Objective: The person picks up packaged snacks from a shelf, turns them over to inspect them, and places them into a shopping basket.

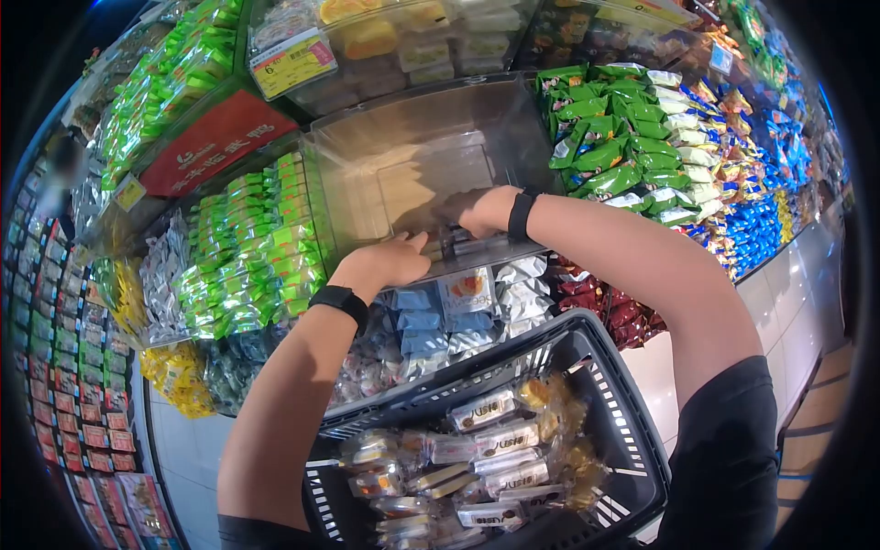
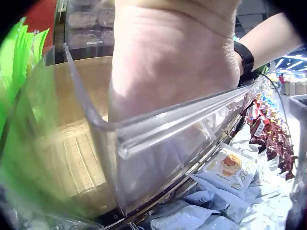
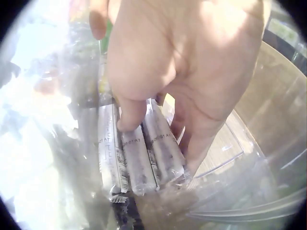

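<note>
Inside a clear bin, the right hand reaches down near the front wall. The right wrist view shows its thumb on top of several white wrapped packets standing side by side, with the fingers of this hand curled down along their right side. The left hand lies over the bin's front edge at the left, fingers extended inward toward the packets. From the left wrist, the heel of that hand is seen above the clear wall; its fingertips are hidden.
A dark basket with several wrapped snacks stands below the bin. Green packets fill the left compartment, more green bags the right. Blue and white packets lie in front. A price tag hangs behind.
</note>
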`<state>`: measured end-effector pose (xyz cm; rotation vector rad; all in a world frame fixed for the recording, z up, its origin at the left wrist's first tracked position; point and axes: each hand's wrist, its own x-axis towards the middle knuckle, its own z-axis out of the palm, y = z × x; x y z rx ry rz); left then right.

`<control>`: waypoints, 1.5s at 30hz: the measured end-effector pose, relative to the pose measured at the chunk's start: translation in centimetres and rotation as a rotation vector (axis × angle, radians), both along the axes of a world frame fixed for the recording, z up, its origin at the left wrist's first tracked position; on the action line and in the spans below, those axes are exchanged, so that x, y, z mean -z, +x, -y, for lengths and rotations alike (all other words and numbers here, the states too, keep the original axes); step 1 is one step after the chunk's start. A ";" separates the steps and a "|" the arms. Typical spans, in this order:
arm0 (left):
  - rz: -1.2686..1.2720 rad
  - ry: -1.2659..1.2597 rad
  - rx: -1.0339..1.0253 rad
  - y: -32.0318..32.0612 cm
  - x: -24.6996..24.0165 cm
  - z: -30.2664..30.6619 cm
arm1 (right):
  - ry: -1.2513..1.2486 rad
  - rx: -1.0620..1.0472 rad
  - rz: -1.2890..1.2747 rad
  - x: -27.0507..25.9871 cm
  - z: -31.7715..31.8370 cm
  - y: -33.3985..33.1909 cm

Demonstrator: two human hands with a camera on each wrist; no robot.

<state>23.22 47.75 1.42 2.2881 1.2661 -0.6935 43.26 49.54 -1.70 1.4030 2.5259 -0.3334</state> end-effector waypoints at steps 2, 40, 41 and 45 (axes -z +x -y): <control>0.036 0.053 0.015 0.1 0.2 0.1 | 0.009 -0.031 -0.001 0.7 -0.6 0.4; 0.542 0.437 0.132 -6.0 -2.4 9.1 | -0.083 0.089 0.140 -10.3 11.5 4.0; 0.545 0.438 0.128 -6.0 -2.5 9.3 | -0.115 0.082 0.160 -10.0 12.2 4.3; 0.628 0.397 0.147 -6.3 -1.3 9.4 | 0.085 -0.020 0.038 -8.4 15.0 5.2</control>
